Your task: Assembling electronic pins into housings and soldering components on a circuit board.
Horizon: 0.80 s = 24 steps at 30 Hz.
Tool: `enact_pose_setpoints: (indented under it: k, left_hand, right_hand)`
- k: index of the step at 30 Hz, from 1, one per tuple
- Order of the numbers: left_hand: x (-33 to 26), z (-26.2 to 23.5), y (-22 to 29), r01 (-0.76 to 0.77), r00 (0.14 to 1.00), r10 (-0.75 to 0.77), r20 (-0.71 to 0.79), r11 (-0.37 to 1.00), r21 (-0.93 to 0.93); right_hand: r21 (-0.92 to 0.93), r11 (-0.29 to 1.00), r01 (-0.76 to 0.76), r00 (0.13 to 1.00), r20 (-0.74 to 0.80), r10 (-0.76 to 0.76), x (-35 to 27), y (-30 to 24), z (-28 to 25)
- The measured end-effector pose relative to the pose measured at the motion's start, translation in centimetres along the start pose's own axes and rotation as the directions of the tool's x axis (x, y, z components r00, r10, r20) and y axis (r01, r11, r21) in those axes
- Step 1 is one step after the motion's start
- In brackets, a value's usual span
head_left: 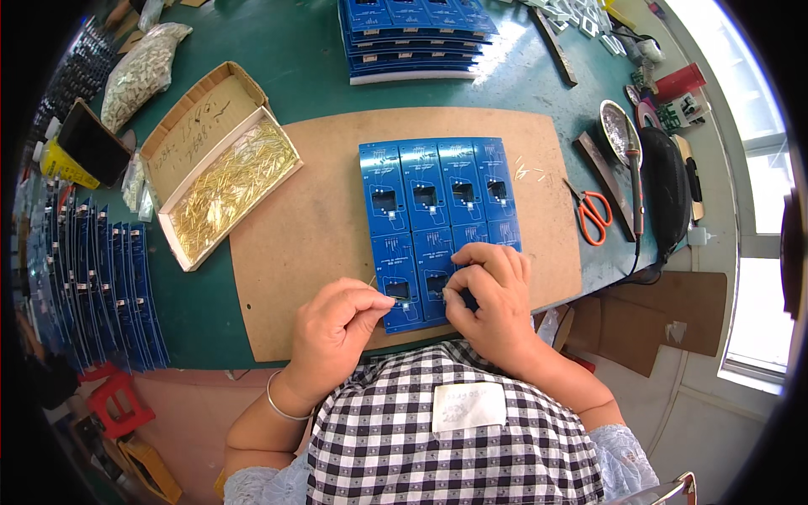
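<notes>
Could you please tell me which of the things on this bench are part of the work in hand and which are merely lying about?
In use:
- blue circuit board panel, on the brown board
- left hand, pinching a thin pin at the panel's edge
- right hand, pressing on the panel
- box of gold pins

Lying about:
- orange scissors
- soldering iron
- stack of blue panels
- bag of white parts

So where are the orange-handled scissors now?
In the head view, the orange-handled scissors lie on the person's right, at the brown board's right edge, beside the soldering iron.

Bright daylight from window [762, 210] at right, blown-out glare there, fisheye bending, dark rim
</notes>
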<state>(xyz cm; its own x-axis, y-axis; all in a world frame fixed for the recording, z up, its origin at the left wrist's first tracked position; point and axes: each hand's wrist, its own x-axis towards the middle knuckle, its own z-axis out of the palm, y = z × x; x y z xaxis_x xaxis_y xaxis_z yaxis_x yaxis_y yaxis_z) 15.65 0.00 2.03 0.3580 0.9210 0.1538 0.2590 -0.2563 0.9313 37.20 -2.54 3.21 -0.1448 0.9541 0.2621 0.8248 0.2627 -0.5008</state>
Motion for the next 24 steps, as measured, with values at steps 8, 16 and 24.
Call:
enact_pose_setpoints:
  k: [8,16,24]
  left_hand:
    - [-0.06,0.06,-0.14,-0.035,0.999,0.035,-0.007,0.999,0.012]
    - [-0.20,0.14,-0.39,-0.070,0.997,0.070,-0.026,0.998,0.006]
    - [-0.31,0.11,-0.50,-0.097,0.995,0.097,-0.030,0.995,0.012]
  right_hand:
    - [-0.034,0.999,0.010,0.999,0.040,-0.008,0.43,-0.28,-0.37]
    - [-0.044,0.999,0.009,1.000,0.027,-0.007,0.38,-0.39,-0.26]
    - [-0.051,0.999,-0.013,1.000,0.009,0.013,0.22,-0.28,-0.10]
